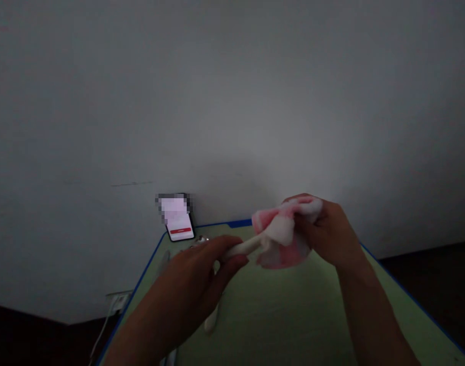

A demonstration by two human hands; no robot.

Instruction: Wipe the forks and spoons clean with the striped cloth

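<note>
My left hand (202,274) grips the pale handle (248,247) of a utensil between thumb and fingers, above the table. Its far end disappears into a pink and white cloth (288,256), so the kind of utensil cannot be made out. Bunched around that end, the cloth is pinched in my right hand (327,231), whose fingers are partly behind the fabric. Under my left hand lies another pale handle (210,321), with shiny metal pieces (202,240) just beyond my knuckles, too dim to name.
A phone (179,221) with a lit screen leans against the grey wall (232,101) at the back left of the green, blue-edged table (286,320). Partly behind my left arm lies a long shiny object (164,262). A wall socket (120,302) with a white cable is at lower left.
</note>
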